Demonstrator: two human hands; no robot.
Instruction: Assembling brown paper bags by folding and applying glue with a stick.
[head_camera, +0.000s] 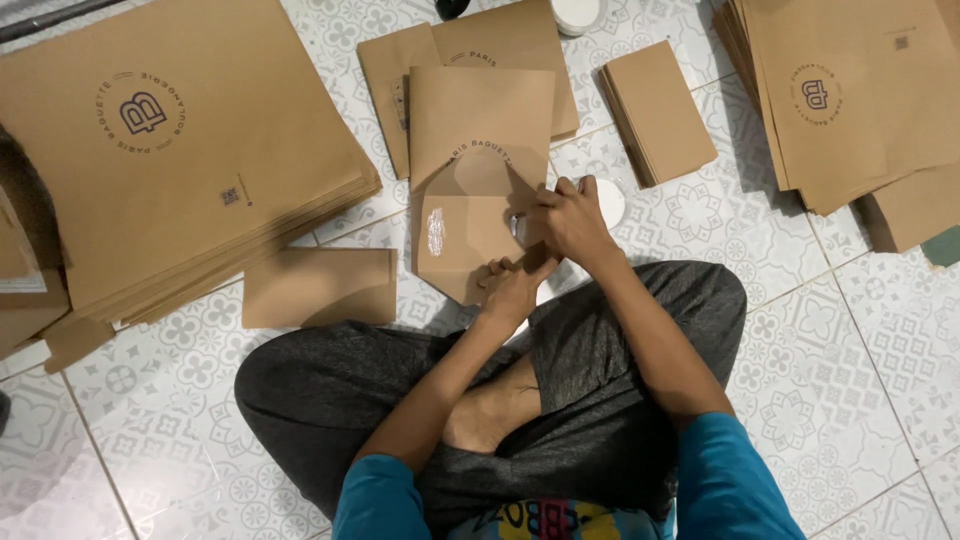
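Observation:
I sit cross-legged on a tiled floor with a brown paper bag (470, 175) lying flat in front of my knees, its bottom flaps folded open. My left hand (508, 288) presses down on the bag's near pointed flap. My right hand (572, 218) rests on the right side flap, fingers curled over the fold, beside a wet shiny patch of glue. A second smear of glue (436, 231) shows on the left flap. A white lid or dish (610, 200) peeks out from behind my right hand.
A large stack of printed brown paper sheets (170, 150) lies at left, another stack (850, 90) at top right. Small brown card pieces (320, 288) (660, 110) lie beside the bag. More folded bags (490, 40) sit behind it.

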